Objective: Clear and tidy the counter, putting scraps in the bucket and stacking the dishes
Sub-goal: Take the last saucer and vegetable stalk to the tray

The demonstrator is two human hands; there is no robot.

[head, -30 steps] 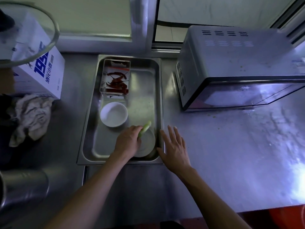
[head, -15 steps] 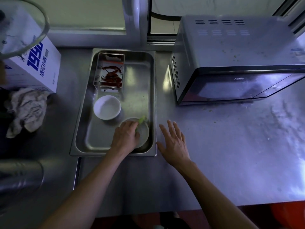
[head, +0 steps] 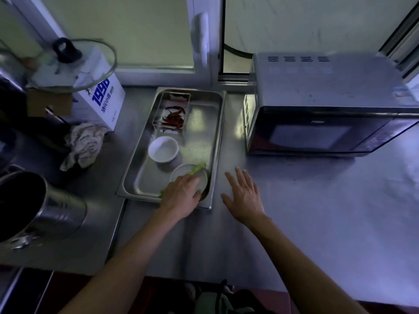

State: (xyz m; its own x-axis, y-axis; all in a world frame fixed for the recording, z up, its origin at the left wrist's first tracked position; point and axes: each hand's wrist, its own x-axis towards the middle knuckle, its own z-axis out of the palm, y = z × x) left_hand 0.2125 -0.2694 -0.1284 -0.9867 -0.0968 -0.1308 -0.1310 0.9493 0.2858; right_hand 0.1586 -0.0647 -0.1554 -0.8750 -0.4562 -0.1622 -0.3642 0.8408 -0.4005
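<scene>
A steel tray (head: 217, 123) lies on the counter. In it stand a small clear box of dried red chillies (head: 173, 114), a white bowl (head: 163, 148) and, nearer me, a white dish (head: 181, 173). My left hand (head: 181, 193) rests over that dish, fingers curled on a pale green vegetable scrap (head: 199, 167) that sticks out past the fingers. My right hand (head: 244, 196) lies flat on the counter just right of the tray, fingers spread, holding nothing.
A microwave (head: 322, 105) fills the right back. At left are a white box with blue print (head: 102, 105), a glass lid (head: 72, 64) on top of it, a crumpled cloth (head: 85, 143) and a steel pot (head: 34, 207). Bare steel counter (head: 317, 211) lies to the right.
My left hand has lowered the green scrap onto the dish and now covers it. My right hand stays flat beside the tray. The camera view has shifted back.
</scene>
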